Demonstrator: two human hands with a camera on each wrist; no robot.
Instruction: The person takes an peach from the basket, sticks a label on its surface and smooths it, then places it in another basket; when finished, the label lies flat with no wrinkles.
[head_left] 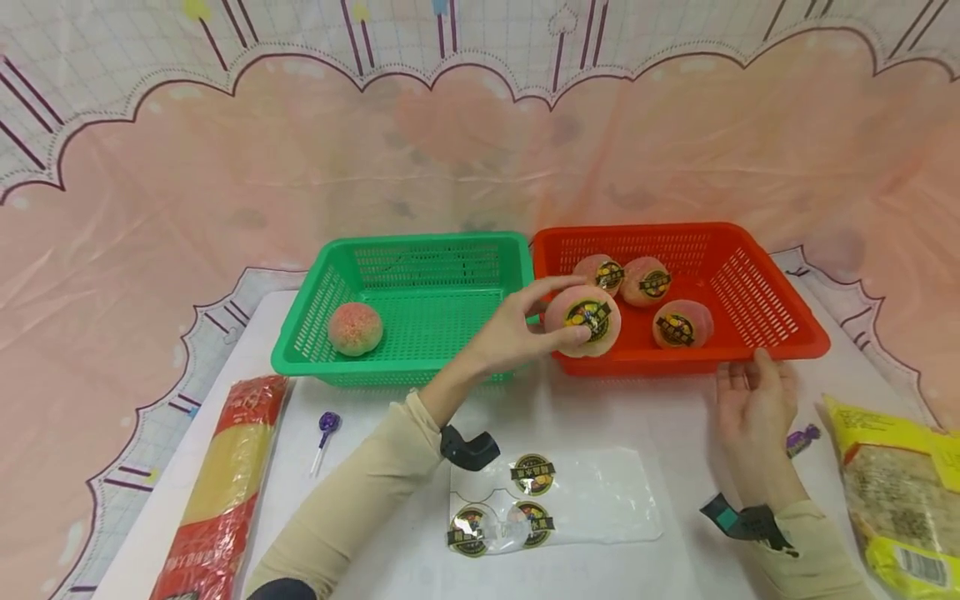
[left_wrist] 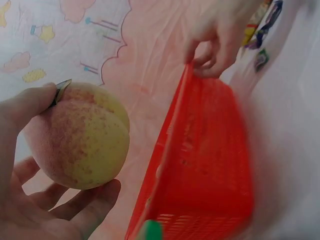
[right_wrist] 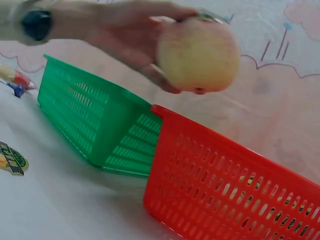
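A peach (head_left: 582, 322) with a black-and-gold sticker is gripped between the thumb and fingers of my left hand (head_left: 517, 330), raised above the left front corner of the red basket (head_left: 686, 360). In the left wrist view the peach (left_wrist: 82, 137) shows its yellow and pink side. My right hand (head_left: 757, 408) pinches the front rim of the red basket near its right corner. Inside that basket lie three stickered peaches, one of them (head_left: 682, 324) nearest the front. The green basket (head_left: 405, 367) beside it holds one peach (head_left: 356, 328) with no sticker showing.
On the white table in front lies a clear sheet (head_left: 600, 500) with several round stickers. To the left are a red-and-yellow packet (head_left: 225, 492) and a purple lollipop (head_left: 327, 425). At right are a purple wrapped candy (head_left: 802, 439) and a yellow bag (head_left: 900, 500).
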